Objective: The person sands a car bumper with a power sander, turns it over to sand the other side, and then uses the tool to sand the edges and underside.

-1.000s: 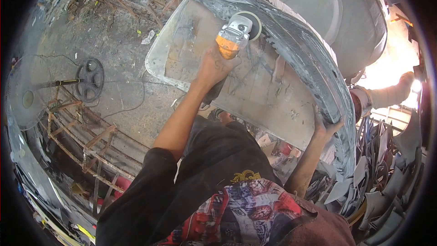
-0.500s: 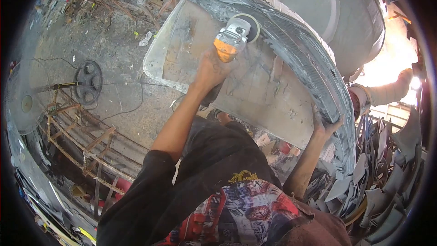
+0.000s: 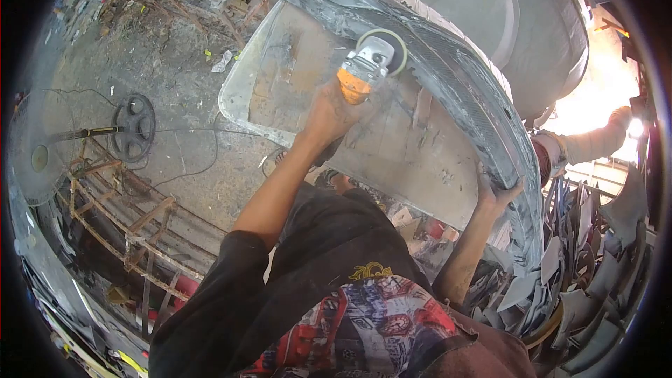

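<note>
My left hand point(image 3: 332, 113) is wrapped round an angle grinder point(image 3: 355, 84) with an orange body and a silver head. Its round disc point(image 3: 397, 47) overlaps the inner edge of a long, curved grey part point(image 3: 455, 70), streaked with pale dust. Whether the disc touches the part I cannot tell. Near the lower right end of that part, my right hand point(image 3: 495, 197) grips its inner edge, thumb and fingers apart around it. Beneath both hands lies a flat, dusty board point(image 3: 413, 161) with a pale rim.
Behind the curved part are large grey shells point(image 3: 532, 28) and a ribbed duct point(image 3: 591, 145). Thin grey pieces point(image 3: 588, 308) are heaped at right. At left are a rusty metal frame point(image 3: 150, 220), a black wheel-shaped base point(image 3: 134, 127), a fan point(image 3: 40, 158) and a cable on the floor.
The grinder and my left hand have moved slightly right and down in view, and the disc is tilted differently. My right hand keeps its hold on the curved part.
</note>
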Available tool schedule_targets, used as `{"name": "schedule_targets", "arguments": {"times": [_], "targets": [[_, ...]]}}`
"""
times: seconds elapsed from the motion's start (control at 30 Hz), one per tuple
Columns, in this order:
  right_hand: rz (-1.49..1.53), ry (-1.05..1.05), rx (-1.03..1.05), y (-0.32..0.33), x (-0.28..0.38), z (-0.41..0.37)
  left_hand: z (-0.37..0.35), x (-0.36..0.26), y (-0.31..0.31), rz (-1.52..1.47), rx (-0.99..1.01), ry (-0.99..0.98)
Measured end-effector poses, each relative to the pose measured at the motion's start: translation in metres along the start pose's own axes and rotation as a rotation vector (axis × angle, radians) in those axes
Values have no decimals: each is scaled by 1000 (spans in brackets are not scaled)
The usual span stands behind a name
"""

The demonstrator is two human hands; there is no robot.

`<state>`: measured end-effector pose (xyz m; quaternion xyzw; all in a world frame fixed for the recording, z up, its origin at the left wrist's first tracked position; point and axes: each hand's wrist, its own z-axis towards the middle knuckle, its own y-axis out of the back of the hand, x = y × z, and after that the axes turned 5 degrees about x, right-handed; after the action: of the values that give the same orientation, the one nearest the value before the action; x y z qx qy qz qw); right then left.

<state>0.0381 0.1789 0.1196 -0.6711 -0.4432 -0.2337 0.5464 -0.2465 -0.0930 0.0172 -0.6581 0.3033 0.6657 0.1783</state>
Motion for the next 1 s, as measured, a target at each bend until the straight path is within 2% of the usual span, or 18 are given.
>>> {"name": "schedule_targets", "arguments": {"times": [0.07,0.13,0.17,0.27,0.33,0.47,0.53,0.57,0.63,0.67,0.73,0.87,0.93,1.0], "targets": [[-10,3,11,2,0,2,-4,-1,-5,12,20,10],[18,-13,36,4,1,7,-9,3,-14,-185,-44,-213],[18,-13,37,5,1,7,-9,3,-13,-186,-45,-214],[10,-2,34,9,2,10,-5,-4,-2,-206,-28,-160],[52,-32,19,11,3,12,1,-13,13,0,13,41],[66,-27,12,11,1,11,-1,9,3,-61,125,33],[35,-7,9,6,1,8,-6,20,-22,-275,36,-128],[35,-12,16,10,3,11,-9,14,-23,-273,27,-129],[31,-62,39,13,6,12,-12,6,-19,-21,34,-103],[32,-70,46,11,4,11,-10,4,-14,-17,23,-102],[21,-14,50,7,2,7,-6,2,-7,-248,-26,-98],[36,-3,39,10,1,10,14,26,22,-178,-115,-123],[72,-5,0,13,1,12,16,26,37,-38,-150,-79],[73,-3,8,15,0,13,19,32,38,-53,-180,-85]]}}
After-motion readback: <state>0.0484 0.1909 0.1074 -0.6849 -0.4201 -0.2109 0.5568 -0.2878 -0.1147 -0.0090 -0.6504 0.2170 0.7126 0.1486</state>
